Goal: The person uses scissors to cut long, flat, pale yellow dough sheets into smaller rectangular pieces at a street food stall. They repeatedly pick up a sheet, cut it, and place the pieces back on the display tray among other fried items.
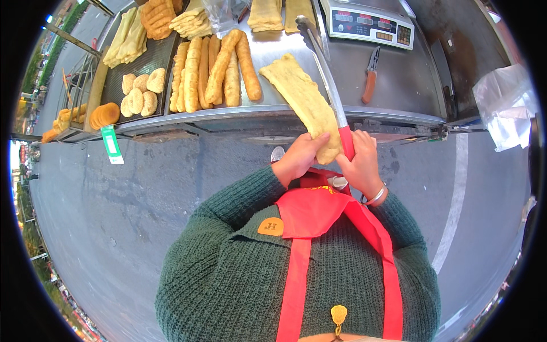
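Observation:
My left hand (301, 156) grips the near end of a long flat piece of fried dough (305, 100), which reaches over the metal edge of the cart. In my right hand (362, 160) are metal tongs (328, 81) with red handles, held close beside the dough. The tips of the tongs point away, towards flat dough pieces (265, 15) at the back. Left of the held piece, several fried dough sticks (216, 70) lie on the metal surface, some crossing others. A folding knife (372, 76) with an orange-brown handle rests to the right.
An electronic scale (369, 23) stands at the back right. Sesame-coated pastries (137, 94) and round brown cakes (104, 115) sit on the left. A green card (112, 144) hangs from the cart's front edge. Clear plastic bags (506, 104) hang at the far right.

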### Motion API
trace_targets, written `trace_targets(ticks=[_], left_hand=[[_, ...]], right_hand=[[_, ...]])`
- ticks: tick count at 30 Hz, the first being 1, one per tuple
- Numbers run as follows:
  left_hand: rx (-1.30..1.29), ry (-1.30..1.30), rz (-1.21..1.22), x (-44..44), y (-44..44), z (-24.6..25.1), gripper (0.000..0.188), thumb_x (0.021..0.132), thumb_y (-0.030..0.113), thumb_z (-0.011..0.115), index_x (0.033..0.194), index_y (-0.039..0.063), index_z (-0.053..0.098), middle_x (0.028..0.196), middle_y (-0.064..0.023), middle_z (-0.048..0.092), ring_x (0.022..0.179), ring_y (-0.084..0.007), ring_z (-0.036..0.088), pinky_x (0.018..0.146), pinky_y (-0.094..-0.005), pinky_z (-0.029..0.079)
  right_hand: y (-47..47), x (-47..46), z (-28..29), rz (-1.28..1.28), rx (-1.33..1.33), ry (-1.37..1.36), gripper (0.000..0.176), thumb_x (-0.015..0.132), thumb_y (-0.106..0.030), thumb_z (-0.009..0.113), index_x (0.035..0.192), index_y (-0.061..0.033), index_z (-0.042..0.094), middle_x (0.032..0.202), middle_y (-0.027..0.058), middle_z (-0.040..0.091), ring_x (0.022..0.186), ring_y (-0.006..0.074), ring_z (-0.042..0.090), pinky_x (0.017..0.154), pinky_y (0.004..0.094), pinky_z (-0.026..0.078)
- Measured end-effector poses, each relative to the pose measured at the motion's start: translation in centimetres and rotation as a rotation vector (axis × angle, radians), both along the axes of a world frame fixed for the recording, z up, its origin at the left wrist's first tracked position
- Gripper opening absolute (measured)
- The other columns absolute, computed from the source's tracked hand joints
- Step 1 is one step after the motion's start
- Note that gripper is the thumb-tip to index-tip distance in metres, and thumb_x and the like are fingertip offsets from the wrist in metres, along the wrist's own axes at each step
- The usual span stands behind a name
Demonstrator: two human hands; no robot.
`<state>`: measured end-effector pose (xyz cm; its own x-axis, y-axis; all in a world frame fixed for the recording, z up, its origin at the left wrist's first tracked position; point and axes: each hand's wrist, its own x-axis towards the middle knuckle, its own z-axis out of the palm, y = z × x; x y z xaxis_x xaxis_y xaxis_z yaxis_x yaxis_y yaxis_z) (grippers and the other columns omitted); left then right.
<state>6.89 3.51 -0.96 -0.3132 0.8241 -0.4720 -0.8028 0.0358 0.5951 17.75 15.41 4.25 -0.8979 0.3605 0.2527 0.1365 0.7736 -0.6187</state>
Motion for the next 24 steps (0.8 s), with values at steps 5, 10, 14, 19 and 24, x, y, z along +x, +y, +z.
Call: trace_targets(ticks=[5,10,14,19,24], left_hand=[[-0.039,0.010,0.021,-0.7,0.1,-0.5,0.032,0.097,0.026,0.046,0.116,0.002,0.053,0.105,-0.0066,0.063,0.088,-0.0147,0.063,0.073,-0.0289,0.053],[-0.060,0.031,0.017,-1.3,0.4,-1.0,0.032,0.097,0.027,0.046,0.116,0.003,0.052,0.103,-0.0058,0.062,0.086,-0.0138,0.062,0.073,-0.0289,0.052],[-0.078,0.036,0.010,-1.8,0.9,-0.5,0.032,0.097,0.028,0.046,0.116,0.002,0.052,0.104,-0.0060,0.062,0.088,-0.0144,0.062,0.074,-0.0295,0.052],[-0.079,-0.010,0.062,-2.3,1.4,0.0,0.033,0.097,0.026,0.044,0.116,0.000,0.051,0.106,-0.0077,0.061,0.091,-0.0158,0.062,0.075,-0.0308,0.051],[-0.037,-0.054,0.182,-2.4,1.9,0.0,0.032,0.097,0.024,0.044,0.116,-0.001,0.051,0.107,-0.0090,0.061,0.092,-0.0170,0.062,0.078,-0.0306,0.051]], right_hand=[[-0.3,-1.2,-0.7,-0.015,-0.020,0.031,0.039,0.064,-0.011,0.061,0.103,-0.0027,0.059,0.075,0.0101,0.054,0.074,0.0287,0.050,0.071,0.0382,0.036],[-0.4,-2.4,-0.6,-0.037,-0.078,0.033,0.037,0.067,-0.011,0.060,0.104,-0.0042,0.059,0.074,0.0113,0.058,0.070,0.0300,0.054,0.069,0.0374,0.038],[-0.5,-3.7,-0.1,-0.070,-0.155,-0.046,0.034,0.071,-0.011,0.059,0.103,-0.0037,0.059,0.079,0.0141,0.061,0.071,0.0320,0.057,0.068,0.0378,0.040],[0.1,-4.9,-0.8,-0.105,-0.115,0.050,0.035,0.072,-0.012,0.058,0.106,-0.0043,0.059,0.084,0.0143,0.063,0.072,0.0322,0.058,0.069,0.0377,0.041],[-0.3,-3.4,-0.2,-0.187,-0.225,0.069,0.041,0.074,-0.013,0.059,0.114,-0.0041,0.057,0.089,0.0148,0.065,0.072,0.0329,0.058,0.070,0.0383,0.045]])
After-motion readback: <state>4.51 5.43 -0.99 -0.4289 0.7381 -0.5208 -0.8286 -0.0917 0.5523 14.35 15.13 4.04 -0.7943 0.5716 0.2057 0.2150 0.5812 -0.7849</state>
